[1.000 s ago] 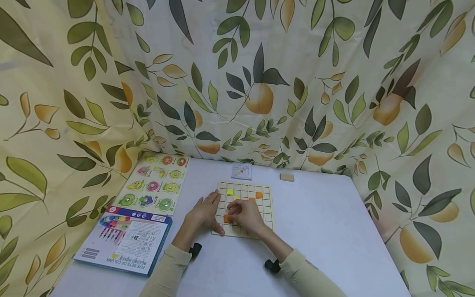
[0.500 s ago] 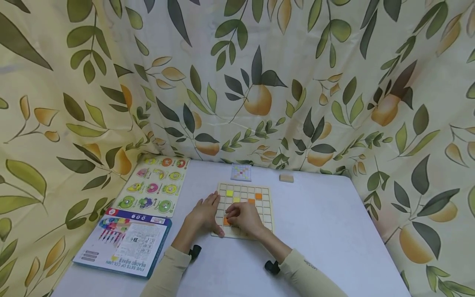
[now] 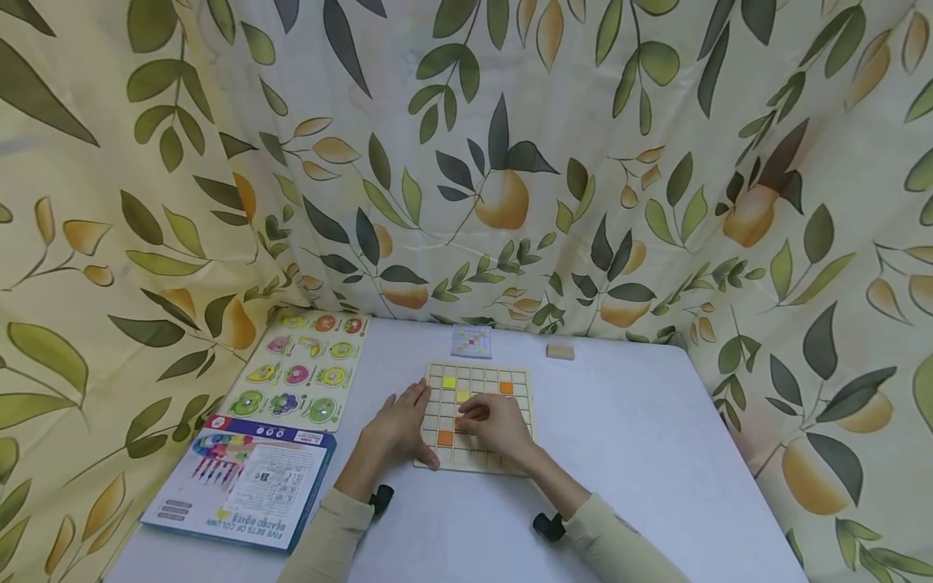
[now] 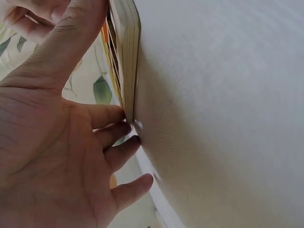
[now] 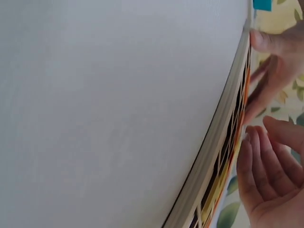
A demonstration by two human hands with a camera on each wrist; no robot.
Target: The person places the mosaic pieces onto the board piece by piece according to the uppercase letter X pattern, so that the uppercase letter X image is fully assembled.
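Observation:
A light wooden grid board (image 3: 436,464) lies on the white table in the head view. Set in its squares are a yellow tile (image 3: 449,383) and a second, paler one, an orange tile (image 3: 506,388) at the upper right, and an orange tile (image 3: 445,438) at the lower left. My left hand (image 3: 397,425) rests along the board's left side, fingers extended and thumb at the near corner. With bent fingers, my right hand (image 3: 499,423) touches another orange tile (image 3: 458,423); its fingertips (image 5: 249,137) meet the board's top, and the thumb stands apart from them.
Behind the board lie a small patterned card (image 3: 471,342) and a small wooden block (image 3: 560,352). On the left are a fruit picture board (image 3: 309,380) and a boxed set (image 3: 240,478). A leaf-print curtain (image 3: 503,267) hangs behind the table.
My right hand has moved from the lower-left orange tile slightly up and right, leaving that tile uncovered. My left hand keeps its place at the board's side. The head view has tilted slightly.

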